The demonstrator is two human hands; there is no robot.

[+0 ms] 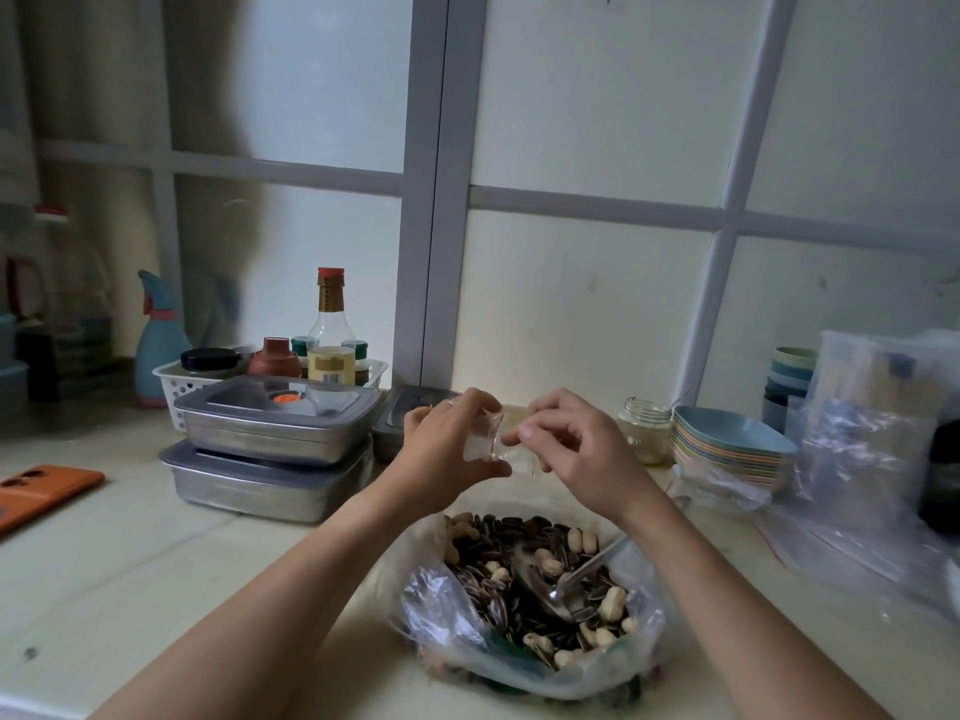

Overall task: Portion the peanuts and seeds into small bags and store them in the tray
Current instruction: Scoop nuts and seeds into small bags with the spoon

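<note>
While both hands hover above the big bag [434, 602], they hold a small bag [488, 444] of thin, crinkled clear film between them. The left hand [441, 449] curls its fingers round one side, and the right hand [576, 444] pinches the other edge with thumb and forefinger. The big bag lies open on the near pale counter [156, 553], heaped with striped seeds [493, 532] and knobbly peanuts [613, 600], with a shiny metal spoon [576, 576] sunk in. Far left, two rectangular steel trays [260, 439] are stacked, grey-lidded.
</note>
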